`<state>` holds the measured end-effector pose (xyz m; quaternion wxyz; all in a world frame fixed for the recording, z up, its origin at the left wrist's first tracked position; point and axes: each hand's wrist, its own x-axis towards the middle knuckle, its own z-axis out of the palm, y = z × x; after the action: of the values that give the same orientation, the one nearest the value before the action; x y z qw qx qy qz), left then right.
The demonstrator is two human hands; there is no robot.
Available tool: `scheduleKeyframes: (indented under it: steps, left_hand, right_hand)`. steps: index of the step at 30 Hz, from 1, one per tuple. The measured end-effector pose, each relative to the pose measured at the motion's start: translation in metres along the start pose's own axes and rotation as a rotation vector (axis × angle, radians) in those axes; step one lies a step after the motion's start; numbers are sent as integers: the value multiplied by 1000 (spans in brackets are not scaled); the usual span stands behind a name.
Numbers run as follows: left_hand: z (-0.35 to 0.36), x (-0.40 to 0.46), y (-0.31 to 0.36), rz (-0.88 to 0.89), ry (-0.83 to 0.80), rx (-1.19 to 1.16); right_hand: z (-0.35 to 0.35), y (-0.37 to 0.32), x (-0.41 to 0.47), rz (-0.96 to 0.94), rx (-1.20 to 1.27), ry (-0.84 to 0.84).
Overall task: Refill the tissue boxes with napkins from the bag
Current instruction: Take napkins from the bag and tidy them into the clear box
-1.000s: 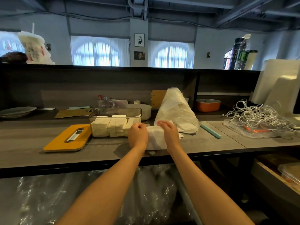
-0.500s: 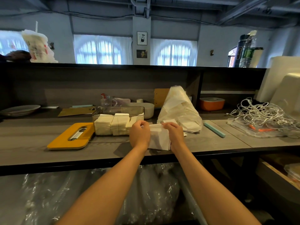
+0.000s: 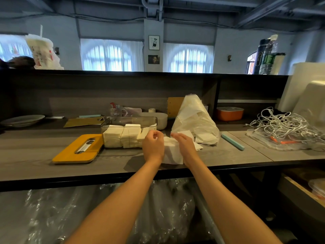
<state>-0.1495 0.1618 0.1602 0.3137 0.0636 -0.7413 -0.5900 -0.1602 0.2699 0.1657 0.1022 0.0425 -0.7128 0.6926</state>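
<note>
A loose stack of white napkins (image 3: 173,152) is held upright on the counter (image 3: 228,155) between the left hand (image 3: 153,147) and the right hand (image 3: 185,147), fingers curled against its sides. Just left, a clear tissue box (image 3: 129,128) is seen packed with rows of folded napkins; its yellow slotted lid (image 3: 78,150) lies flat beside it. Behind the hands, a white plastic bag (image 3: 193,120) stands, napkins spilling from its mouth. An orange lidded container (image 3: 229,113) sits farther right.
</note>
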Motion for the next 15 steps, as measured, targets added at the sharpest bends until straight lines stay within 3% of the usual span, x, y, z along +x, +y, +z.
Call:
scheduleKeyframes:
  steps: [3,7,10,15]
  left_hand:
    - [0,0,2,-16,-52,63]
    - [0,1,1,0,-147,177]
    - [-2,-1,2,67,-129,239]
    - [-18,7,15,98,24,244]
  right_hand:
    - [-2,2,1,32,50,99]
    - [0,1,0,12,-47,28]
    - [1,-4,-4,-14,-89,36]
    - [3,-6,-14,-107,-64,-273]
